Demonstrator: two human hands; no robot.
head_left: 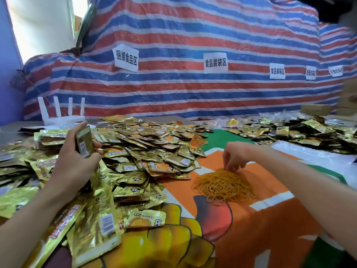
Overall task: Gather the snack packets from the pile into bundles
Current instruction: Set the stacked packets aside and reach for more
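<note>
A big pile of gold snack packets (146, 151) covers the left and middle of the table. My left hand (77, 161) grips an upright stack of packets (84, 141) above the pile's left side. A heap of yellow rubber bands (222, 185) lies on the orange cloth to the right of the pile. My right hand (236, 157) hangs over the heap's far edge, fingertips down and touching the bands. Whether a band is pinched between the fingers I cannot tell.
A second spread of gold packets (289, 132) lies at the far right beside clear plastic bags (313, 153). A white router (63, 115) stands at the back left. A striped tarp (173, 89) with paper labels walls off the back. Cardboard boxes (316, 109) sit far right.
</note>
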